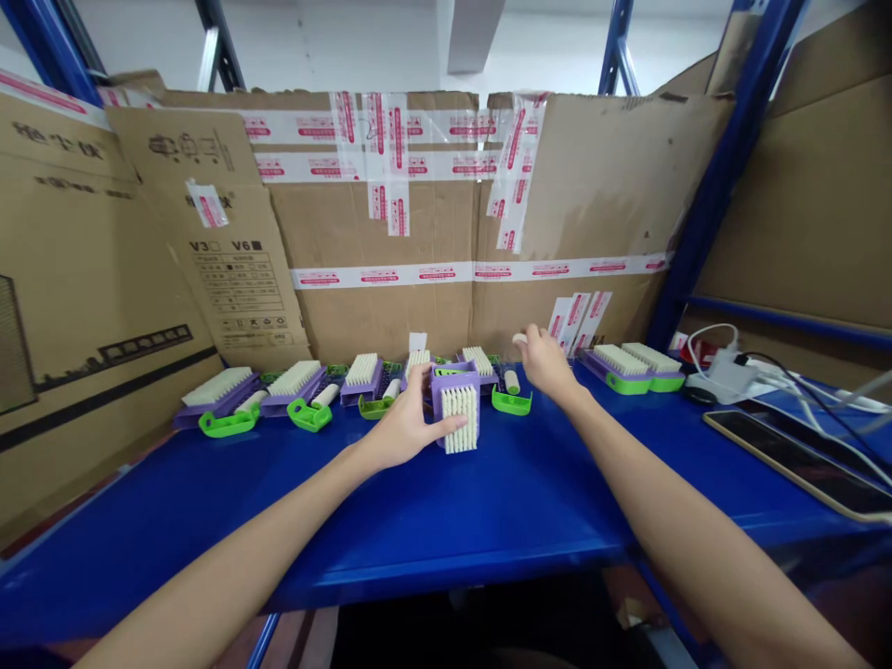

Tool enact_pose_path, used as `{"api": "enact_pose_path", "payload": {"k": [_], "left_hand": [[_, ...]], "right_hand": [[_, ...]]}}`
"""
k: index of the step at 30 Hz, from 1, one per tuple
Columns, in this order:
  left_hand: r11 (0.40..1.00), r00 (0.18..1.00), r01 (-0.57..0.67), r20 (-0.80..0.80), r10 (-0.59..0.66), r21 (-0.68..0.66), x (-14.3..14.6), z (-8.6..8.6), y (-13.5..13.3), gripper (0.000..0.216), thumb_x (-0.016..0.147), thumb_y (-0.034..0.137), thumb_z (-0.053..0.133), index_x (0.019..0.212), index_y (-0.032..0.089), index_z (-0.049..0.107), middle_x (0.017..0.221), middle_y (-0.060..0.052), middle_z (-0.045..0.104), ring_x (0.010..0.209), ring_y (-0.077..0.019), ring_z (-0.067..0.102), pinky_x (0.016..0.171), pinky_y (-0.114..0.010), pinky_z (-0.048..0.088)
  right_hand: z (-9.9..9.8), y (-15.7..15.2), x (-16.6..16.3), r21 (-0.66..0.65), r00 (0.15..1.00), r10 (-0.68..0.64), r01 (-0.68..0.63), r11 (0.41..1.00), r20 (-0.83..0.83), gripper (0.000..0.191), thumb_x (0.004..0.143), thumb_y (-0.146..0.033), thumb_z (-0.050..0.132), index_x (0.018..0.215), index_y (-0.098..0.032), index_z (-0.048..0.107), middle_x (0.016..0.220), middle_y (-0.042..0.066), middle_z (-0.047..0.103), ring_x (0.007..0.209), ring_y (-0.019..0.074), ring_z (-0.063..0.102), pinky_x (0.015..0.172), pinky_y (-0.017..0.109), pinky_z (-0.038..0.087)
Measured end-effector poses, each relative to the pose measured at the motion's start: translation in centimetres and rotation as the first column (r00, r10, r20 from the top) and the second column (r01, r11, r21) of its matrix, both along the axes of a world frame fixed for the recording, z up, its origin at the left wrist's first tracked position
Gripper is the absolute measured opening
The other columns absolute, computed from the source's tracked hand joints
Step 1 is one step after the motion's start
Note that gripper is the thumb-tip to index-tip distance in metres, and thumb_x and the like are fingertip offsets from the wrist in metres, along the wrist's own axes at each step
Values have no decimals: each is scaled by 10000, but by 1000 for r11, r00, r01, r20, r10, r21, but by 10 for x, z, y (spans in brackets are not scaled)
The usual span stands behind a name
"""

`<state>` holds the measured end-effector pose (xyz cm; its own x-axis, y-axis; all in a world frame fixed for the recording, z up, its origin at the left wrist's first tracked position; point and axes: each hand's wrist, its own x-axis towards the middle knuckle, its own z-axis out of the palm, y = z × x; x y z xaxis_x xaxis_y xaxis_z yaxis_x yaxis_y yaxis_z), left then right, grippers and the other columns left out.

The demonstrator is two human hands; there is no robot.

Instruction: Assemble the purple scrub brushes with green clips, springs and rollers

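My left hand (408, 426) grips a purple scrub brush (460, 418), its cream bristles facing me and a bit of green showing inside its top. My right hand (547, 362) is raised near the cardboard at the back, fingers pinched on a small white piece (519, 340); most of that piece is hidden by the fingers. Below it, between my hands, a green cap-like part (511, 401) lies on the blue shelf with a white roller (512, 382) beside it. Behind the held brush stand further purple brushes (478, 360), bristles up.
Along the left run more purple brushes (293, 379) with green parts (310, 415) and white rollers. Two brushes with green ends (627, 372) sit on the right. Beyond them are chargers with cables (728, 376) and a phone (794, 460). Taped cardboard (390, 228) walls the back.
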<state>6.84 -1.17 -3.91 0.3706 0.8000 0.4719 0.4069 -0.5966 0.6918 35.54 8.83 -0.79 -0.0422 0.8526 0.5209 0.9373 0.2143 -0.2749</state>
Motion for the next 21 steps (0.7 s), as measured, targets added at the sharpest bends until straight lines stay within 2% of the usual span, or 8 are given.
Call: {"api": "enact_pose_path", "payload": {"k": [4, 7, 10, 15, 18, 21], "left_hand": [[1000, 1000, -1, 1, 1, 9, 0, -1, 1, 840, 898, 493, 841, 1508, 235, 324, 1464, -207, 626, 1357, -405, 641, 1146, -658, 525], [1000, 1000, -2, 5, 2, 23, 0, -2, 2, 837, 898, 478, 843, 1511, 237, 327, 1456, -207, 636, 1353, -407, 649, 1130, -648, 544], [999, 1000, 8, 5, -8, 33, 0, -3, 3, 830, 909, 483, 838, 1521, 239, 334, 1475, -215, 626, 1355, -406, 656, 1130, -651, 547], [999, 1000, 4, 2, -4, 36, -1, -3, 4, 830, 915, 477, 837, 1540, 244, 343, 1492, -217, 624, 1335, -401, 678, 1108, -642, 569], [999, 1000, 1, -3, -1, 47, -2, -4, 5, 831, 917, 447, 834, 1556, 249, 342, 1488, -210, 638, 1324, -396, 691, 1089, -620, 587], [998, 1000, -2, -16, 3, 65, -3, -4, 5, 842, 918, 447, 830, 1570, 244, 338, 1484, -216, 641, 1321, -403, 692, 1070, -622, 593]], "right_hand": [[-4, 0, -17, 155, 984, 174, -166, 974, -44, 394, 1133, -320, 376, 1419, -135, 574, 1359, 223, 666, 1232, 354, 641, 1069, 485, 504], [-9, -5, -28, 318, 933, 348, -303, 898, -93, 422, 1122, -356, 404, 1429, -147, 606, 1284, 214, 675, 1174, 367, 637, 1051, 539, 518], [-12, -12, -39, 401, 899, 419, -340, 851, -127, 433, 1131, -379, 403, 1460, -182, 605, 1231, 190, 663, 1133, 356, 628, 1041, 557, 524], [-11, -27, -51, 472, 836, 516, -384, 794, -186, 400, 1158, -447, 375, 1384, -230, 624, 1193, 148, 681, 1142, 332, 648, 1033, 542, 533], [-10, -32, -53, 469, 800, 561, -421, 777, -211, 395, 1165, -481, 370, 1281, -233, 655, 1184, 134, 733, 1126, 320, 688, 999, 515, 546], [-8, -38, -55, 476, 777, 585, -434, 765, -232, 390, 1169, -497, 367, 1264, -248, 651, 1203, 119, 742, 1112, 302, 703, 973, 491, 556]]}}
